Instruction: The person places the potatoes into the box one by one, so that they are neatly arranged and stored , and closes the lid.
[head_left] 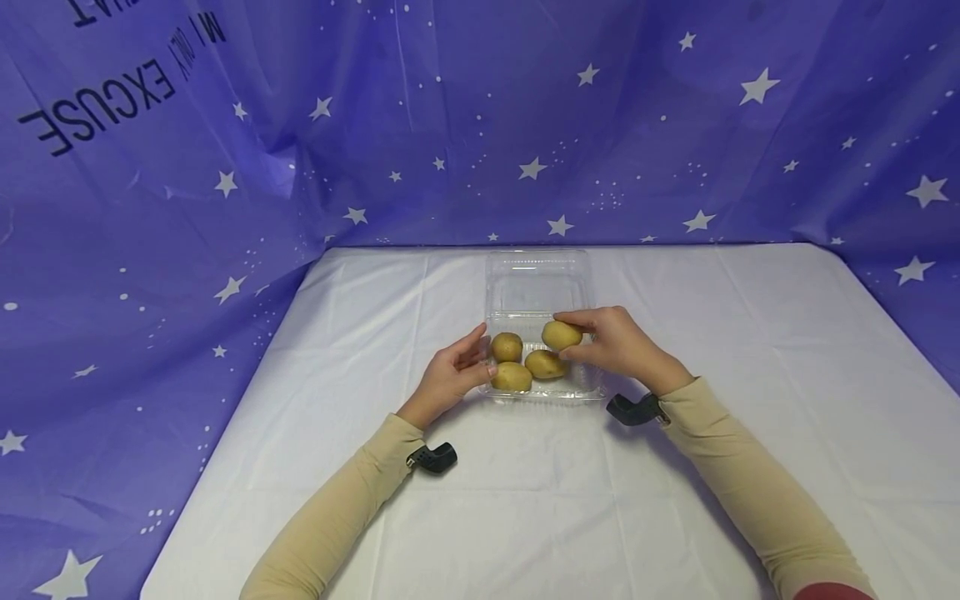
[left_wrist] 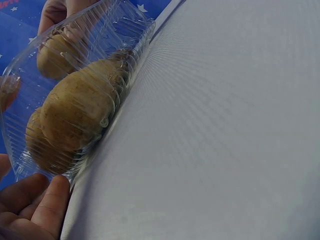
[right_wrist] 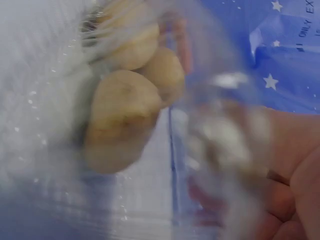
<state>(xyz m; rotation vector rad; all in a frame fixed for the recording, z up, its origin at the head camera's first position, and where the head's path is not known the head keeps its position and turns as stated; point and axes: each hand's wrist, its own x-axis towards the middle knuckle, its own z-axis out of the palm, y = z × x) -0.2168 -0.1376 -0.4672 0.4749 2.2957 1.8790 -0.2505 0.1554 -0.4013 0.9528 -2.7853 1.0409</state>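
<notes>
A yellow oval potato (head_left: 562, 336) is pinched by the right hand (head_left: 621, 343) over the right half of a clear, hinged plastic container (head_left: 543, 396); left side touched by loosely extended left hand (head_left: 450, 377). Placement judged underway; gentle release called for.

Potatoes (head_left: 545, 365) are yellow-brown, tablecloth (head_left: 495, 500) white, backdrop (head_left: 465, 108) starry violet-blue.

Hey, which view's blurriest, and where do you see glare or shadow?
Head: fairly sharp, glints on the clear container, shadow beside the right sleeve; left wrist: potatoes distinct despite glinting plastic; right wrist: blurriest, hazy, white glare near the right hand.
</notes>
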